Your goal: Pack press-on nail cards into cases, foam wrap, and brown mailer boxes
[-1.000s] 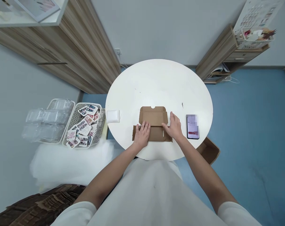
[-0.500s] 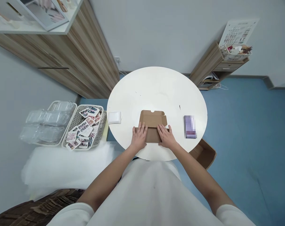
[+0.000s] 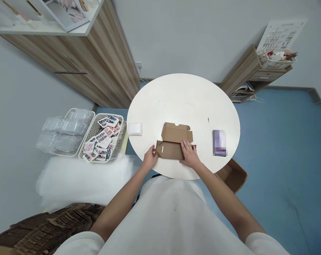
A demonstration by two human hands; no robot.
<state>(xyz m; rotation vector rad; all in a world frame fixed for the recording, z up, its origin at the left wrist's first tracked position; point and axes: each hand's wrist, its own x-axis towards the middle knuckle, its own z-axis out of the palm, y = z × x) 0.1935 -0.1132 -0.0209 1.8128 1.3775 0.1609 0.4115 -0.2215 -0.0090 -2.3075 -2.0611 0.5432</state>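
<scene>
A partly folded brown cardboard box point(image 3: 172, 150) lies on the round white table point(image 3: 185, 95), its lid panel spread out on the far side. At the box's left end, my left hand point(image 3: 150, 157) pinches the raised side flap between thumb and fingers. My right hand point(image 3: 189, 154) rests flat over the right part of the box, fingers stretched out and pressing on the cardboard. A small white packet point(image 3: 135, 129) is on the table's left edge. Toward the right edge lies a purple package point(image 3: 219, 142), blurred by pixels.
Left of the table stand a basket of printed nail cards point(image 3: 102, 138) and a basket of clear plastic cases point(image 3: 64, 132). White wrapping material point(image 3: 86, 179) and stacked brown cardboard point(image 3: 51, 230) lie nearer. An open carton point(image 3: 231, 175) sits on the floor at right.
My left hand has slid from the top of the box to its left end and grips the flap there, which now stands up. My right hand stays on the box. The view has shifted slightly.
</scene>
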